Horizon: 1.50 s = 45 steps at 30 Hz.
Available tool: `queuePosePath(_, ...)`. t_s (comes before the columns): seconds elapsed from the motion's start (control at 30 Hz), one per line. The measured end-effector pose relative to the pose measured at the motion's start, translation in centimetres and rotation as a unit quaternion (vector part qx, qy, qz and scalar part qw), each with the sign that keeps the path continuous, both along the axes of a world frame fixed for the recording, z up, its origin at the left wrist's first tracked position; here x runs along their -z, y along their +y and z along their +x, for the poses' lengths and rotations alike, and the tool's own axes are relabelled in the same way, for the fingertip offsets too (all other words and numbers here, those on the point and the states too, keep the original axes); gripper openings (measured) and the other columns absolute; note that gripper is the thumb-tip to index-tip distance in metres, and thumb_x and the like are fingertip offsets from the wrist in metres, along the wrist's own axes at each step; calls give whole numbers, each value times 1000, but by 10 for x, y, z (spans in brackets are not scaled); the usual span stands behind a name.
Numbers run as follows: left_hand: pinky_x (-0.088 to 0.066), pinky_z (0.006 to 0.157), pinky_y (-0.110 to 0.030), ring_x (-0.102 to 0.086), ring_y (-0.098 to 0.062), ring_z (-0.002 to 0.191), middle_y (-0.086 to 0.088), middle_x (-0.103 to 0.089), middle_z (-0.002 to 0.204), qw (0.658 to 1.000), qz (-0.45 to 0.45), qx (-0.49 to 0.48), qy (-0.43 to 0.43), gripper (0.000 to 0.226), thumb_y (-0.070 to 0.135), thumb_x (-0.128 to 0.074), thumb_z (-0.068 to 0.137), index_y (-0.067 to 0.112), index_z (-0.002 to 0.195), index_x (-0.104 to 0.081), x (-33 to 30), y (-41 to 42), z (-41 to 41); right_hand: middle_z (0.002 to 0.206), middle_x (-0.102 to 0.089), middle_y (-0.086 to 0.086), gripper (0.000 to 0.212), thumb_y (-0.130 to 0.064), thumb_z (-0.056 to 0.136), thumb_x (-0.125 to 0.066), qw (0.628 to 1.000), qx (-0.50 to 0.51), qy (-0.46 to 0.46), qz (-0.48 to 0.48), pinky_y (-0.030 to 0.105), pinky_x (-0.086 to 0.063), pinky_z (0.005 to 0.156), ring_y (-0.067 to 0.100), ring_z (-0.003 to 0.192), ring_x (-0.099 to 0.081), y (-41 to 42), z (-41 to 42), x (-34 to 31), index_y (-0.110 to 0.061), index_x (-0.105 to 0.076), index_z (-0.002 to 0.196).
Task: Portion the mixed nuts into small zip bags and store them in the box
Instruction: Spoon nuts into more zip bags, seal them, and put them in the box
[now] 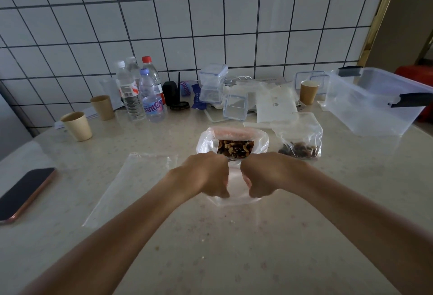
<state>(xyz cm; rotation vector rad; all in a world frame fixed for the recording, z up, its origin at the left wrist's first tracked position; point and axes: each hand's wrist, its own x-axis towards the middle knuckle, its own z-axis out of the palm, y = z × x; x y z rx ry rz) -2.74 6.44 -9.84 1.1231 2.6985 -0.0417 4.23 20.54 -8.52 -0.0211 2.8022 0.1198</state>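
A large clear bag of mixed nuts (235, 147) stands open at the table's middle. Just in front of it my left hand (206, 174) and my right hand (264, 174) each grip an edge of a small clear zip bag (235, 182), fingers curled round its top. To the right lies a small zip bag holding some nuts (298, 142). An empty flat zip bag (131, 184) lies to the left. The clear storage box (375, 102) with dark clips stands open at the far right.
A phone (24, 193) lies at the left edge. Two paper cups (78, 126) and several water bottles (140, 93) stand at the back left. Small lidded containers (213, 84), papers and another cup (309, 92) crowd the back by the tiled wall.
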Motion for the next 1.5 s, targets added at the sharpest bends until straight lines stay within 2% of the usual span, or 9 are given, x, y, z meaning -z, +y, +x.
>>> queuePosePath(0.1,-47,80,-26,-60,-9,102,14,-63,136,995,79,6,-64,14,40,-84,83,37,92,-74,-3,-10,-5,104,-74,-4,4,-17,90,-71,996,0,7,-84,31,-59,84,18,95,-71,10,1,1,-21,-73,91)
queuePosePath(0.27,-35,59,-16,-51,6,75,26,-51,90,985,165,-31,-43,20,39,-87,81,41,94,-71,4,-25,-6,91,-56,-17,13,-30,87,-80,982,9,53,-180,19,-42,65,1,82,-56,26,5,5,-25,-71,94)
queuePosePath(0.5,-44,85,-28,-64,-21,112,9,-64,137,994,106,-16,1,25,13,-76,85,24,108,-79,14,-16,-2,111,-74,-4,19,-29,88,-76,995,33,52,-84,38,-58,91,20,103,-70,20,-2,11,-19,-77,103)
queuePosePath(0.7,-47,78,-26,-63,-5,96,29,-53,105,980,174,-44,-84,15,47,-81,86,35,95,-78,21,-16,-13,105,-67,-8,22,-37,91,-74,988,39,46,-143,33,-54,90,16,101,-64,39,-6,23,-20,-76,106)
queuePosePath(0.9,-44,62,-10,-65,9,79,24,-70,91,943,318,-71,-67,24,54,-82,82,32,89,-79,20,-32,-20,88,-74,-13,12,-36,88,-81,903,79,228,-357,20,-53,79,4,85,-69,61,-1,32,-25,-80,83)
queuePosePath(1.07,-46,65,-3,-67,7,83,15,-73,99,903,413,-102,-56,18,38,-82,88,27,100,-74,27,-35,-31,70,-70,-17,21,-32,92,-74,849,152,362,-353,17,-46,65,0,72,-65,71,-5,49,-22,-73,74)
queuePosePath(1.2,-43,73,-8,-65,-4,89,8,-68,111,862,485,-145,38,30,33,-81,88,21,112,-67,43,-26,-46,94,-66,-9,34,-52,95,-64,893,213,327,-225,36,-53,77,18,89,-64,74,-14,60,-18,-68,94)
queuePosePath(1.3,-40,91,-23,-59,-11,111,4,-58,131,850,492,-186,42,53,43,-77,89,19,132,-56,55,-14,-60,81,-76,6,53,-54,96,-61,891,253,286,-246,37,-59,76,24,73,-71,75,-23,66,-1,-69,91)
queuePosePath(1.5,-47,98,-33,-55,-13,121,12,-53,131,846,467,-245,-76,81,64,-72,85,22,149,-46,70,9,-86,67,-73,6,24,-26,89,-79,760,316,243,-514,21,-34,37,16,44,-60,70,-37,72,-6,-66,92)
